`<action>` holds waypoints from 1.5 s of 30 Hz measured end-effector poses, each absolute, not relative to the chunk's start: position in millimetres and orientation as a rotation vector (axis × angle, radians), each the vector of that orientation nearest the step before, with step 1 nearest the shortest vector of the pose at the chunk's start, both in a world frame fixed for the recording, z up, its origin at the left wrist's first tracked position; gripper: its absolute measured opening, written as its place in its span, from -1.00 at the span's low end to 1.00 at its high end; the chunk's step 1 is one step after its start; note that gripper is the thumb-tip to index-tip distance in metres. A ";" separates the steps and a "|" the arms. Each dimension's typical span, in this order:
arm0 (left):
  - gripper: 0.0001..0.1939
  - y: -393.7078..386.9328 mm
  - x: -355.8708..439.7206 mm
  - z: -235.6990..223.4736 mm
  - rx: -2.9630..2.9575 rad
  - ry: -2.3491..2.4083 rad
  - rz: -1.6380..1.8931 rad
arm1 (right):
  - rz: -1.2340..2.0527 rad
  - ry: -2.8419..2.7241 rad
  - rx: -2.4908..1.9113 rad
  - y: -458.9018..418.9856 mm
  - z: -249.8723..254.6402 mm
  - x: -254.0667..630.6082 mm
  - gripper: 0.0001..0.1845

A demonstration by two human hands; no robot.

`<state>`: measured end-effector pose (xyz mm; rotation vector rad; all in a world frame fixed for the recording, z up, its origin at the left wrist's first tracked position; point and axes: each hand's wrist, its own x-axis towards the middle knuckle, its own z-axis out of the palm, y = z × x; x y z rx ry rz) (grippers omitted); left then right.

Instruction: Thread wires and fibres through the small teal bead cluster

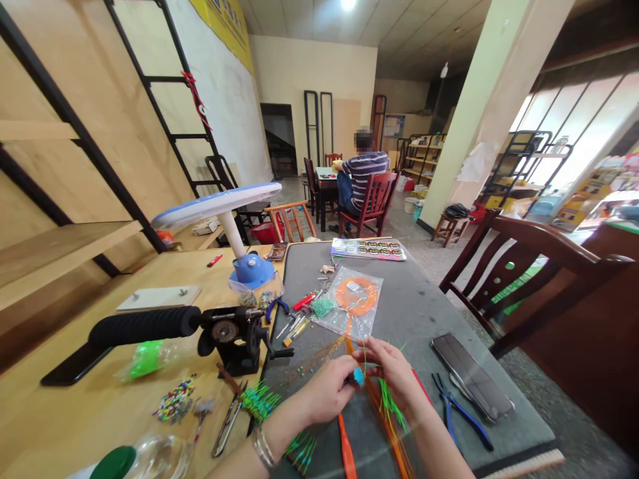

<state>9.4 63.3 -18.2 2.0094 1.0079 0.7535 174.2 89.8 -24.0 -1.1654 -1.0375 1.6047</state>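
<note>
My left hand [327, 391], a bracelet at its wrist, is closed around a small object with a bright blue, knobbly end [358, 376]; the rest of it is hidden in the fingers. Close on its right, my right hand [392, 371] has its fingers curled around a thin greenish strand [365, 358] beside the blue end. Long orange strands [387, 426] run beneath both hands on the grey mat [414, 293]. Green-tipped strands lie in one bunch [259, 401] left of my left wrist and another bunch [392, 404] under my right hand.
A clear bag with an orange coil [355, 296] lies ahead of my hands. Blue-handled pliers [462, 416] and a phone [472, 376] lie right. A black hand-cranked device [232, 339], a lamp [252, 266] and loose beads [176, 399] are left. A person [367, 176] sits farther back.
</note>
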 end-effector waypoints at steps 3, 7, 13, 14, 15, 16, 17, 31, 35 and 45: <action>-0.81 59.8 8.5 -15.7 2.068 0.969 0.690 | 1.606 -1.002 -1.149 89.1 -24.0 169.8 -0.59; -0.83 58.8 3.7 -19.4 2.094 0.934 0.662 | 1.515 -0.977 -1.187 80.7 -31.0 173.8 -0.63; -0.86 52.4 11.7 -20.9 1.727 1.126 1.083 | 1.485 -0.781 -1.131 57.0 -33.2 169.9 -0.54; -0.86 49.7 17.0 -20.2 1.651 1.154 1.145 | 1.488 -0.748 -1.098 52.7 -32.5 166.6 -0.54; -0.87 46.7 22.9 -19.6 1.626 1.172 1.170 | 1.492 -0.720 -1.068 48.6 -31.9 163.2 -0.55; -0.88 43.7 28.9 -19.2 1.638 1.179 1.174 | 1.494 -0.697 -1.044 44.7 -31.5 160.0 -0.55; -0.88 41.0 34.6 -19.0 1.649 1.205 1.185 | 1.493 -0.678 -1.028 41.2 -31.4 157.2 -0.55; -0.85 22.4 39.0 -22.5 1.595 1.174 1.036 | 1.392 -0.631 -1.055 -2.7 -62.4 173.3 -0.50; -0.82 22.0 37.0 -23.2 1.590 1.181 0.968 | 1.344 -0.619 -1.108 -6.4 -62.7 182.9 -0.60; -0.83 19.7 35.6 -21.8 1.704 1.134 0.895 | 1.240 -0.775 -1.176 -6.0 -52.8 184.2 -0.73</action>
